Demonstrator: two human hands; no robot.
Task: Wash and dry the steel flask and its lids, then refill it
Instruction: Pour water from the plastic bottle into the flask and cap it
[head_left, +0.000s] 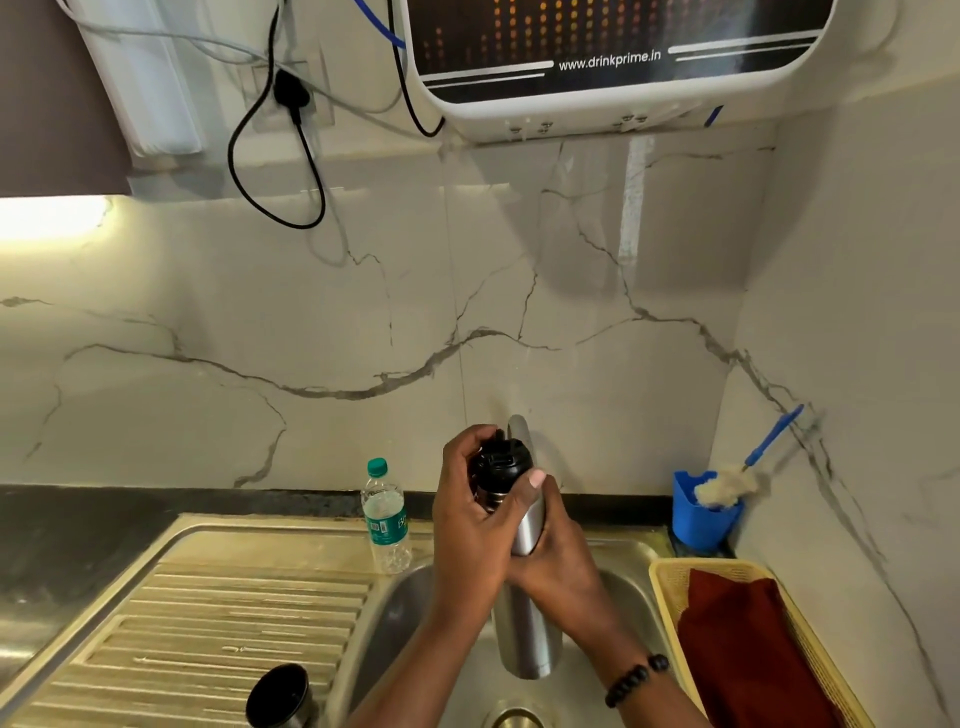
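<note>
I hold the steel flask (530, 639) tilted over the sink basin (395, 613), its black inner lid (501, 462) on top. My left hand (467, 525) grips the lid, fingers curled over it and the thumb across the neck. From the right side, my right hand (563, 566) wraps around the middle of the flask's body. The steel outer cap (283, 696), dark inside, lies on the drainboard (208, 613) at the lower left, apart from both hands.
The tap spout (519, 431) rises just behind the flask. A plastic water bottle (385, 514) stands at the sink's back edge. A blue holder (698, 519) with a bottle brush (727, 488) sits at the right. A yellow basket (667, 587) holds a maroon cloth (743, 644). A water purifier (597, 104) hangs above.
</note>
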